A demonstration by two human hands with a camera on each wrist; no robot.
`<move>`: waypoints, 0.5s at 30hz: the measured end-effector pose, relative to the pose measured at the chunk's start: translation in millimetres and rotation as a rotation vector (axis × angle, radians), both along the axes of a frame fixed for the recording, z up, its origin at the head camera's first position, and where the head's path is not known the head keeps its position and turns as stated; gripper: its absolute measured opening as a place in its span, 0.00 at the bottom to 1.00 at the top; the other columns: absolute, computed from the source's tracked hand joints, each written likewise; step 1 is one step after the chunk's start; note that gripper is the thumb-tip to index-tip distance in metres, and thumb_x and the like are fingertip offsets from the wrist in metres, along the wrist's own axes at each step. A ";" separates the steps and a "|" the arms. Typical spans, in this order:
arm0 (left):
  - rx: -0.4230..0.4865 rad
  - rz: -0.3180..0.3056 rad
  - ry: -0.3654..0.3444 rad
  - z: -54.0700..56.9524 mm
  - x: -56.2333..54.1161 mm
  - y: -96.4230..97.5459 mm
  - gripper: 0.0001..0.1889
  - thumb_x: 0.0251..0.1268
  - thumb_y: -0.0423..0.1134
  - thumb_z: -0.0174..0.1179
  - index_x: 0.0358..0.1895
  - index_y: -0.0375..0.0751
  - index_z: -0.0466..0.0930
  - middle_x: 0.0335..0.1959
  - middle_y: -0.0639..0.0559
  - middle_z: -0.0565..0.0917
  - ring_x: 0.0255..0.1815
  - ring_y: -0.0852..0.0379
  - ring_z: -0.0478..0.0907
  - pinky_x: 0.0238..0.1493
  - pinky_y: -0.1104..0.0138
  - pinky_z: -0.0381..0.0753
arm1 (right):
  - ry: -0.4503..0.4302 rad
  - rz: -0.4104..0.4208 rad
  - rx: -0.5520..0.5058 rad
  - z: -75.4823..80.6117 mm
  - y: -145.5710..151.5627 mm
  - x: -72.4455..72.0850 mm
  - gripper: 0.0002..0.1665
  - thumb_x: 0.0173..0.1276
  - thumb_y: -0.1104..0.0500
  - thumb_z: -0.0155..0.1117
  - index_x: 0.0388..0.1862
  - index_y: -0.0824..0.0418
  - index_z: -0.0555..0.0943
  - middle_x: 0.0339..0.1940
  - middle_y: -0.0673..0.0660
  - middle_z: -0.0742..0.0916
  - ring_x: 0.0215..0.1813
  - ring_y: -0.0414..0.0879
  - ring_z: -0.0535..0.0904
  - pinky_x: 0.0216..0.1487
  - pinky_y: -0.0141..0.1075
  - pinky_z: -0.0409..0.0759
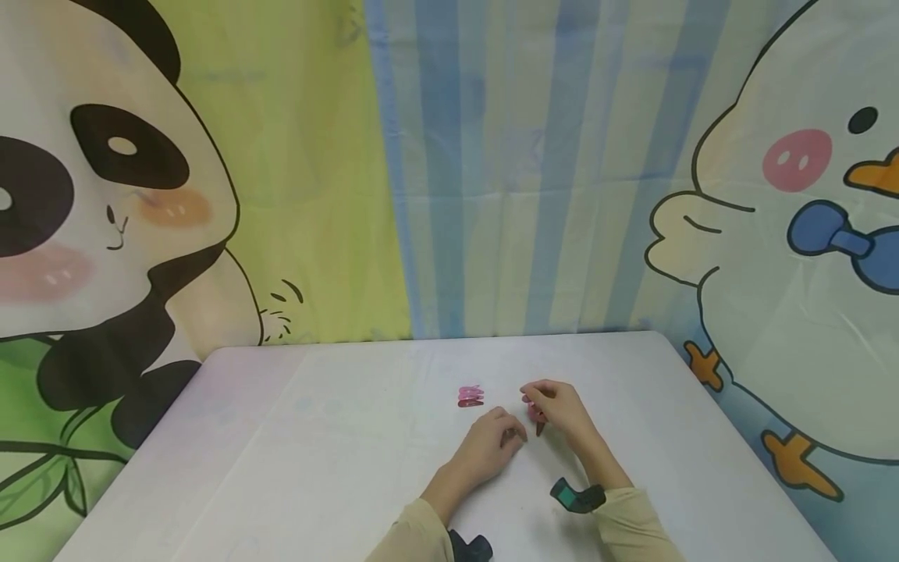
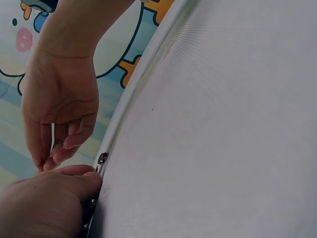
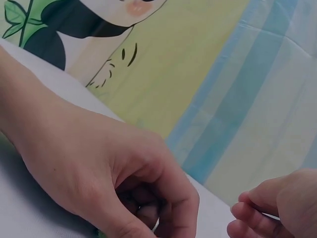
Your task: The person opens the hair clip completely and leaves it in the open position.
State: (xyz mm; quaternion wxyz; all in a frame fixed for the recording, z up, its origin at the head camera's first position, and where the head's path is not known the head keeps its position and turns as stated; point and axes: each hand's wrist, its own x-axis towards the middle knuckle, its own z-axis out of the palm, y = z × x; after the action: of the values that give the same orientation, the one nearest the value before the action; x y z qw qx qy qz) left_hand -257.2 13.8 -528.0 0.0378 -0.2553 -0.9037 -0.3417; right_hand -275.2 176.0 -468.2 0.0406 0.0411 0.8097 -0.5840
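Note:
My left hand [image 1: 492,445] sits low over the white table [image 1: 330,453], its fingers bent inward. In the left wrist view a small dark shiny piece [image 2: 102,158] shows just past the left thumb [image 2: 89,184]. My right hand [image 1: 558,406] is held to the right, thumb and fingertips drawn together and pointing left. Small pink and red pieces [image 1: 537,414] lie under it, partly hidden by the fingers; one dark tip points toward me. Farther left is a neat row of flat pink and dark red pieces [image 1: 470,396]. I cannot tell whether either hand holds a piece.
A black band with a green patch [image 1: 577,496] is on the right wrist, a black one [image 1: 470,546] on the left. Behind the table hang curtains with a panda [image 1: 119,172], blue stripes [image 1: 506,156] and a white bird [image 1: 794,312].

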 end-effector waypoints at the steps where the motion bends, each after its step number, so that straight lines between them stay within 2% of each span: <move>1: 0.009 -0.003 0.013 -0.7 -0.7 -0.3 0.04 0.64 0.41 0.61 0.39 0.55 0.82 0.34 0.64 0.76 0.32 0.69 0.68 0.36 0.76 0.71 | -0.002 0.000 -0.003 -0.3 0.1 0.3 0.18 0.69 0.55 0.59 0.47 0.69 0.80 0.39 0.66 0.84 0.30 0.48 0.77 0.30 0.43 0.81; 4: 0.054 0.010 0.040 -2.9 -2.6 -1.4 0.04 0.62 0.40 0.62 0.39 0.53 0.82 0.32 0.63 0.79 0.30 0.69 0.68 0.34 0.77 0.70 | -0.005 0.002 -0.010 -1.5 0.3 0.3 0.18 0.69 0.56 0.59 0.47 0.69 0.80 0.39 0.66 0.83 0.29 0.48 0.76 0.29 0.43 0.81; 7: 0.137 0.055 0.045 -4.0 -4.1 -2.8 0.04 0.62 0.40 0.63 0.38 0.52 0.80 0.31 0.63 0.80 0.29 0.70 0.69 0.32 0.78 0.71 | -0.012 0.002 -0.011 -3.3 -0.3 -0.5 0.18 0.69 0.55 0.59 0.47 0.69 0.80 0.38 0.66 0.83 0.28 0.47 0.75 0.27 0.43 0.80; 15: 0.425 0.202 0.024 -2.5 -8.6 -6.9 0.04 0.58 0.37 0.66 0.32 0.48 0.79 0.29 0.58 0.83 0.29 0.69 0.75 0.32 0.75 0.77 | 0.001 0.005 0.047 -6.1 -5.4 -0.9 0.14 0.67 0.56 0.61 0.43 0.66 0.83 0.36 0.60 0.86 0.26 0.46 0.75 0.25 0.37 0.77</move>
State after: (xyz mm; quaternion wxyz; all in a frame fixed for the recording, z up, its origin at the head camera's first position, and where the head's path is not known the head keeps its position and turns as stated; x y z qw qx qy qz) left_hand -265.8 6.9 -530.5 0.1355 -0.1538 -0.8320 -0.5155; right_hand -276.1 170.6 -474.4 0.0405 0.0396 0.8232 -0.5649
